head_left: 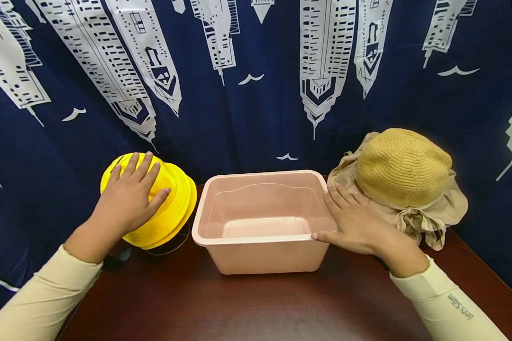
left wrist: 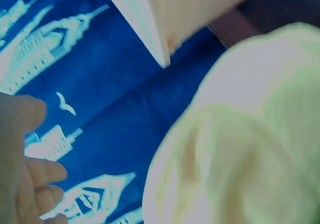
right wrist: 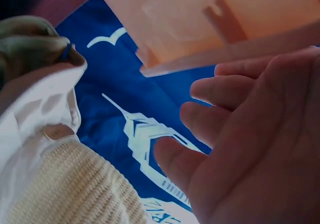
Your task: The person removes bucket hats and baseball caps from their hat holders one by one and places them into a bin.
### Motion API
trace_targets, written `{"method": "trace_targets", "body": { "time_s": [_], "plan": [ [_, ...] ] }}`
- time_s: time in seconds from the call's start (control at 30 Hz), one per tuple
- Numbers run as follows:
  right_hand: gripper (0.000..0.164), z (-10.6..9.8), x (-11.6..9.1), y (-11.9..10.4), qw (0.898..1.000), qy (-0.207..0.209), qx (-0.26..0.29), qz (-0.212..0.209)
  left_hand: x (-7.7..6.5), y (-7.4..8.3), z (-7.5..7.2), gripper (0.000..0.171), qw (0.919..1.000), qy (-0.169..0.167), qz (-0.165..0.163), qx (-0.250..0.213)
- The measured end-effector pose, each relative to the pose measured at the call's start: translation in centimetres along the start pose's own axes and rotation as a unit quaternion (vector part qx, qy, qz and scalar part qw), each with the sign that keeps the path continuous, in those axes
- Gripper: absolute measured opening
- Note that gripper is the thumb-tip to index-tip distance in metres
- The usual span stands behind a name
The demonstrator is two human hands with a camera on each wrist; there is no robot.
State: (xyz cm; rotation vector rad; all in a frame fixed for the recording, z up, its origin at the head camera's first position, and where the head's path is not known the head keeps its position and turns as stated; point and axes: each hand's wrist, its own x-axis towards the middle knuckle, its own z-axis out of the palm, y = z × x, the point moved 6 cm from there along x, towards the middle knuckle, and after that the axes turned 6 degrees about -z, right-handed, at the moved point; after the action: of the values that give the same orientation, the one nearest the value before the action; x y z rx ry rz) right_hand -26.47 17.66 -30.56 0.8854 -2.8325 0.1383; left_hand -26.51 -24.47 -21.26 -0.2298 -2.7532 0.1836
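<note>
A yellow hat [head_left: 177,208] with layered brims sits at the left. In the head view my left hand [head_left: 125,196] overlaps its crown, fingers spread and fairly straight. The left wrist view shows that hand [left wrist: 27,169] at the edge, apart from the pale-looking hat [left wrist: 240,144]. In the middle stands a pink plastic tub [head_left: 264,258], upright with nothing inside. At its right rim is my right hand [head_left: 356,227], fingers extended, thumb over the front corner. A straw hat [head_left: 403,166] with a beige cloth brim and tied bow lies just beyond that hand.
The brown table [head_left: 256,308] carries the tub and hats. Behind them hangs a dark blue cloth [head_left: 260,123] with white buildings and birds. A thin curved rim [head_left: 170,251] shows below the yellow hat.
</note>
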Motion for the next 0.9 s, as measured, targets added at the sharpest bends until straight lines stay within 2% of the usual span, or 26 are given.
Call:
{"method": "trace_targets", "body": {
  "time_s": [0.17,0.3,0.6,0.9],
  "plan": [
    [0.109,0.4,-0.1,0.5,1.0,-0.002,0.029,0.007,2.5,-2.4,-1.8,0.067,1.0,-0.002,0.002,0.001],
    [0.111,0.4,-0.2,0.7,0.999,0.005,0.041,0.011,3.6,-4.5,-2.0,0.07,0.9999,-0.002,-0.007,-0.008],
    [0.109,0.6,-0.2,0.9,0.999,0.012,0.046,0.013,4.9,-8.9,0.1,0.073,0.9969,-0.016,-0.034,-0.069],
    [0.107,1.1,0.2,0.5,0.998,0.017,0.056,0.006,5.0,-12.0,1.6,0.073,0.9913,-0.041,-0.063,-0.108]
  ]
}}
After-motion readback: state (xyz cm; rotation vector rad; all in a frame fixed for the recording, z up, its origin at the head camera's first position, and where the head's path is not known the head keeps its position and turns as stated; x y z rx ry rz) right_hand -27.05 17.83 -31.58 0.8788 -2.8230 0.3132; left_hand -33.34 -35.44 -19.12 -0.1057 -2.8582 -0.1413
